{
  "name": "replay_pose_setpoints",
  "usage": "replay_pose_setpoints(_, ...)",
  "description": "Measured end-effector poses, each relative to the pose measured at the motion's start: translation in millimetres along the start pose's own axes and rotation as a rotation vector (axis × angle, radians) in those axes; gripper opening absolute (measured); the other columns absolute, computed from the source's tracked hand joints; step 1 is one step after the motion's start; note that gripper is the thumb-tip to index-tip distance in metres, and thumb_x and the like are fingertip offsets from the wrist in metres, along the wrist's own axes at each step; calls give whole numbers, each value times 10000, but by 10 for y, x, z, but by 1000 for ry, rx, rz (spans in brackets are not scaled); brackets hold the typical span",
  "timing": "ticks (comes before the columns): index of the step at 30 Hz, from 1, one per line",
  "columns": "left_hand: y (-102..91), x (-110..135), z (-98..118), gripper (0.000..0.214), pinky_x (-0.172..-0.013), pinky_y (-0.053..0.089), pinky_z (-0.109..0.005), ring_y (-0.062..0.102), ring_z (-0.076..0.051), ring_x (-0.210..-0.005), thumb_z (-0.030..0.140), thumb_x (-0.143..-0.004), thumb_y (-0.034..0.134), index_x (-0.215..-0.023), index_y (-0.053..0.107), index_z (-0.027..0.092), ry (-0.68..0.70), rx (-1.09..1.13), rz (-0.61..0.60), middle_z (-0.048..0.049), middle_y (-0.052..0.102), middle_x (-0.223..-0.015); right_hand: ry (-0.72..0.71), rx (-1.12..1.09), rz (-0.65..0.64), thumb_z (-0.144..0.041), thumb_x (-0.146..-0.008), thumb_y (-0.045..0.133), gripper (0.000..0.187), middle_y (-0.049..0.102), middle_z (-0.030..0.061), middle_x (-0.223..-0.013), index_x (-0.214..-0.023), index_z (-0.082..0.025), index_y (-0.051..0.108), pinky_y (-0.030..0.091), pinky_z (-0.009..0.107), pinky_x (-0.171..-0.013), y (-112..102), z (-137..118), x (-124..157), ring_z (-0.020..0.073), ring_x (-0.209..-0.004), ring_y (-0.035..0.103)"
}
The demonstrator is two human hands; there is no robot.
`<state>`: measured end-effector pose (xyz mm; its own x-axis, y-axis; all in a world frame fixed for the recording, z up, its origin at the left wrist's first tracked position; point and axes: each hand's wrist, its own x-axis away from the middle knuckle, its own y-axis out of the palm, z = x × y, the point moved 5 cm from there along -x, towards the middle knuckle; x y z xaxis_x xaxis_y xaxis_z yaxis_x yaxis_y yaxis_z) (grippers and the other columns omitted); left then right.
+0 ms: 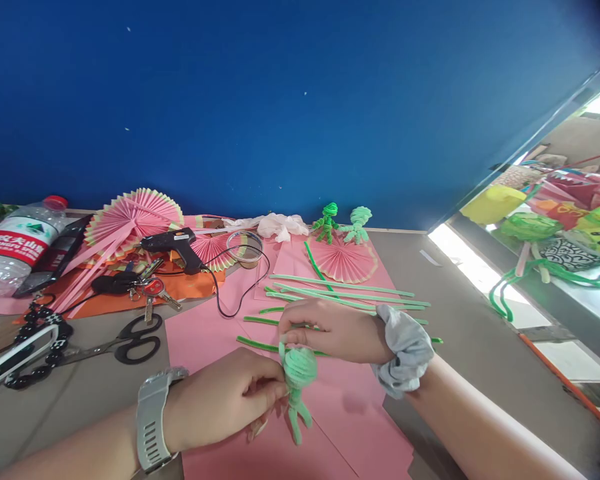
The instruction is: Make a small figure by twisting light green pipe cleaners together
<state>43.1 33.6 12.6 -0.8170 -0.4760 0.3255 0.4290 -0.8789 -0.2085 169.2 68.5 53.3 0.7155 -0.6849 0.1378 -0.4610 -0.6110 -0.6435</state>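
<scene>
My left hand (225,399), with a grey watch on the wrist, is closed on a light green pipe-cleaner figure (298,387) with a coiled head and two dangling legs. It holds the figure just above a pink paper sheet (340,413). My right hand (330,330), a grey scrunchie on its wrist, reaches over the top of the figure. Its fingers are curled and pinch the stem at the figure's head. Several loose green pipe cleaners (340,290) lie on the pink paper just beyond my right hand.
Two finished pipe-cleaner figures (343,223) stand at the back by a pink paper fan (343,260). To the left lie a black glue gun (177,243), keys (150,290), scissors (130,343), a water bottle (17,243) and more pink fans (130,217). A shelf of craft goods runs along the right.
</scene>
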Motion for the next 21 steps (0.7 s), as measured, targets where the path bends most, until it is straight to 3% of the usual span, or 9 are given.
replay_pose_setpoints(6,37,-101,-148,243,-446,417,-212,469,-96,-398,293,-824,432,-702,574,138,-122,412,-8,24,522,-475,-68,454,194,-144,-866,445,163,556,24,-819,-758,-178,563,362,295,-733,74,-388,31,156,-792,482)
replay_pose_setpoints(9,-84,-119,-162,218,-479,442,-204,475,-90,-470,289,-832,432,-700,537,151,-98,533,124,29,507,-534,10,634,326,-71,-799,466,155,541,35,-831,-702,-184,511,339,321,-700,76,-512,79,176,-779,463)
replay_pose_setpoints(14,-371,-28,-40,215,-481,410,-147,417,-64,-531,325,-858,453,-715,505,173,122,740,478,41,447,-621,109,496,458,-69,-815,391,165,523,4,-712,-719,-197,430,343,266,-582,-59,-494,146,139,-636,458)
replay_pose_setpoints(17,-403,0,-14,196,-492,426,-151,413,-68,-557,320,-863,452,-745,516,177,134,737,541,38,437,-653,150,404,439,-76,-814,394,161,514,-20,-656,-720,-205,415,333,241,-521,-76,-424,143,123,-576,457)
replay_pose_setpoints(21,-399,-3,-32,220,-498,457,-170,428,-83,-584,334,-876,419,-777,531,172,122,620,582,28,447,-662,146,446,408,-126,-847,398,135,569,1,-733,-795,-207,492,360,249,-550,-2,-438,129,141,-641,507)
